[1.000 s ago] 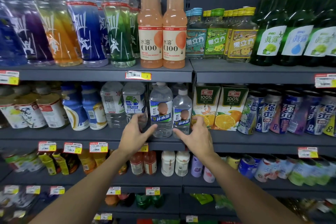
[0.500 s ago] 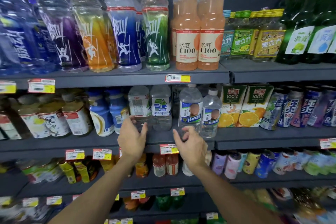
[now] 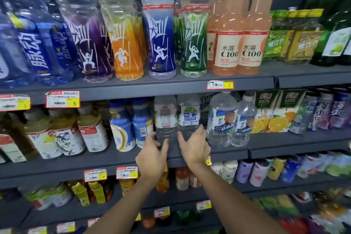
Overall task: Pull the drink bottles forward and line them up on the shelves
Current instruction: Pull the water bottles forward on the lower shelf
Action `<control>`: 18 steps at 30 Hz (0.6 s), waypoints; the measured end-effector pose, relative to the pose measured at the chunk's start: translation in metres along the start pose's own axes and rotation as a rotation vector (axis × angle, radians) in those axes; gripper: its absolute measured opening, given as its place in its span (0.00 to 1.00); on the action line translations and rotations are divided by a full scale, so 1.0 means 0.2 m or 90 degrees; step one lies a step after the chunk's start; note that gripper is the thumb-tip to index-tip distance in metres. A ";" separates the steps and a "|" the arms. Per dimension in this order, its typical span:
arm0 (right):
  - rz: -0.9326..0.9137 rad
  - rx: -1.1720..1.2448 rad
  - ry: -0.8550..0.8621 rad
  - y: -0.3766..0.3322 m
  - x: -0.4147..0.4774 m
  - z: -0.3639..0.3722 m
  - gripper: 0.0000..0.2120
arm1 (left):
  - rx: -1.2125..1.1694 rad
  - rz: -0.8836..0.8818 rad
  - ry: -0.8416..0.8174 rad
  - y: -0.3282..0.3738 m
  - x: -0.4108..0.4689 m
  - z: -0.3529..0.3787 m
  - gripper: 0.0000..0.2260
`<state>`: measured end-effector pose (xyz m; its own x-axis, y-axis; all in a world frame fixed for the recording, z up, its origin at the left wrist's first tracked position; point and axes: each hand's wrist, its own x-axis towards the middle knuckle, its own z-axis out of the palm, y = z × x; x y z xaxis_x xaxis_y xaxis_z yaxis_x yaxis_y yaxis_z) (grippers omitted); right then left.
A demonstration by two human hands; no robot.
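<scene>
- Your left hand (image 3: 152, 157) is up at the front edge of the middle shelf (image 3: 95, 163), fingers loosely spread and holding nothing.
- Its fingertips reach the lower left side of the left clear bottle (image 3: 165, 118), and the thumb points up in front of that bottle's base. I cannot tell whether they touch it.
- Your right hand (image 3: 194, 148) is open too. The thumb is toward the gap between the two clear bottles, and the fingers stretch along the lower right side of the right clear bottle (image 3: 188, 114).
- Both clear bottles stand upright, side by side and touching, a little back from the shelf's front edge, with a bare strip of shelf in front of them.
- Just to their left stand two blue-and-white bottles (image 3: 121, 127). Just to their right stand two water bottles with blue labels (image 3: 222, 118), then the orange juice cartons (image 3: 266, 112).
- On the top shelf (image 3: 152, 85), the tall sports drink bottles (image 3: 161, 43) and the peach drink bottles (image 3: 228, 30) stand close to the front edge.
- A yellow price tag (image 3: 220, 84) hangs on that edge, below the peach bottles.
</scene>
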<state>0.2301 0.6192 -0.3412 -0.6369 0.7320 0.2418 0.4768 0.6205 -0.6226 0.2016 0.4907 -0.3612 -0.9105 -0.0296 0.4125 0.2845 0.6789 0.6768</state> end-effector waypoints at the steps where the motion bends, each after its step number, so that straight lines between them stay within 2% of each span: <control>1: 0.005 -0.002 0.002 -0.01 0.01 0.00 0.44 | 0.005 -0.001 -0.002 -0.01 0.01 -0.01 0.19; 11: -0.011 0.008 0.004 0.01 0.02 -0.01 0.40 | -0.025 0.015 -0.007 0.04 -0.01 0.02 0.15; 15: -0.011 0.026 -0.009 0.03 -0.03 -0.04 0.36 | -0.057 0.045 -0.002 0.13 -0.04 0.06 0.14; 18: -0.028 0.056 -0.010 0.08 -0.08 -0.08 0.29 | -0.068 0.056 -0.027 0.20 -0.05 0.10 0.17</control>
<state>0.2577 0.6215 -0.3434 -0.6658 0.6994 0.2599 0.3936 0.6251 -0.6740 0.2152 0.5327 -0.3503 -0.8921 0.0590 0.4480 0.3918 0.5950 0.7018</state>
